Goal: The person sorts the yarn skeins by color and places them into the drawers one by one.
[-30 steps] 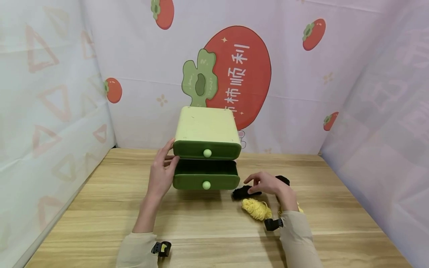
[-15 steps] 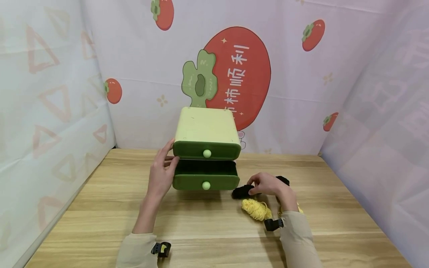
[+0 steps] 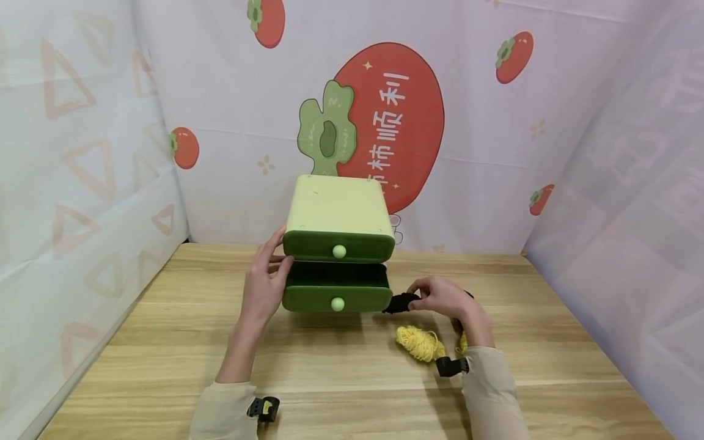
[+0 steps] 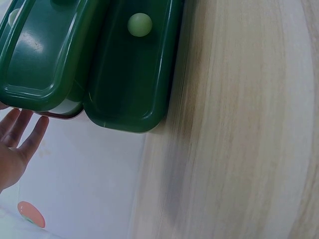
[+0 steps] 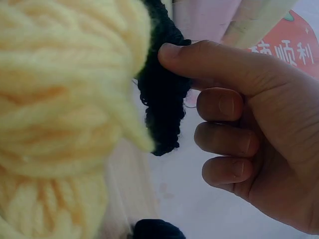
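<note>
Just right of the boxy, cream-topped green two-drawer cabinet (image 3: 341,205), the right hand (image 3: 447,298) pinches a fuzzy black yarn bundle (image 3: 400,303) between thumb and forefinger. The left hand (image 3: 265,287), fingers spread, touches the cabinet's left side. The cabinet's dark green, round-knobbed lower drawer (image 3: 308,299) stands partly out; a yellow yarn skein (image 3: 418,343) lies to the cabinet's front right

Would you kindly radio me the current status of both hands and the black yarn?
Left hand against drawer unit. Right hand pinching black yarn, right of open lower drawer. Yellow yarn close by, nothing seen blocking the lower drawer.
</note>
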A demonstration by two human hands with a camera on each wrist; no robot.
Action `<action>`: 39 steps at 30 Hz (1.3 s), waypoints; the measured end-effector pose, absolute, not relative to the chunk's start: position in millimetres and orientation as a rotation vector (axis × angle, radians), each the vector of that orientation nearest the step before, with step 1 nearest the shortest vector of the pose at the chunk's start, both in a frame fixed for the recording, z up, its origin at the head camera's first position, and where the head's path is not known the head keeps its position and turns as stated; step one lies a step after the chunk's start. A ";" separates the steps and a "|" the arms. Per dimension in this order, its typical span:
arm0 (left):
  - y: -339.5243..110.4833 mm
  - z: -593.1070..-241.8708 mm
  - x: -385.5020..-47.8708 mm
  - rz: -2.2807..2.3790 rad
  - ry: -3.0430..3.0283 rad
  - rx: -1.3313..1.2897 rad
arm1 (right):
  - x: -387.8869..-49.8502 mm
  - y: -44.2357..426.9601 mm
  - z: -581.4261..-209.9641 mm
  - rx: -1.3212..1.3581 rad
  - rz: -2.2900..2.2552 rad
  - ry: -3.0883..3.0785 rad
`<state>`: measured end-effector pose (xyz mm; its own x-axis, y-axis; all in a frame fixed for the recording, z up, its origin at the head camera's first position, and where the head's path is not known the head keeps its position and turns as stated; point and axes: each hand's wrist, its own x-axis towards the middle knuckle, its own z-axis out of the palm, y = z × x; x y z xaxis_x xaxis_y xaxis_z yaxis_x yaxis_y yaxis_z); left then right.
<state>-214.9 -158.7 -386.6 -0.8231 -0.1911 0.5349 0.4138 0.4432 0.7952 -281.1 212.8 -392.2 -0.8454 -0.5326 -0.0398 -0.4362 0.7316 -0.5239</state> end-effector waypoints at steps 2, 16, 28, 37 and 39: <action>-159.0 -387.1 -215.5 -1.394 -2.134 -0.187 | -279.6 213.4 -389.3 -0.776 -0.787 2.780; -158.6 -385.6 -214.5 -1.402 -2.129 -0.180 | -268.8 217.7 -364.9 -0.921 -0.823 3.135; -158.3 -385.3 -214.6 -1.410 -2.129 -0.182 | -259.1 211.2 -350.4 -1.226 -0.951 3.234; -158.5 -385.9 -215.4 -1.420 -2.117 -0.188 | -257.9 192.6 -349.1 -1.568 -1.005 3.225; -158.6 -386.2 -215.5 -1.419 -2.116 -0.190 | -258.4 186.8 -349.8 -1.653 -1.011 3.216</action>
<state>-215.5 -158.6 -386.2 -0.8226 -0.1949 0.5342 0.4202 0.4246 0.8020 -258.4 186.8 -349.8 -0.4655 -0.5306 0.7083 -0.8405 0.5158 -0.1660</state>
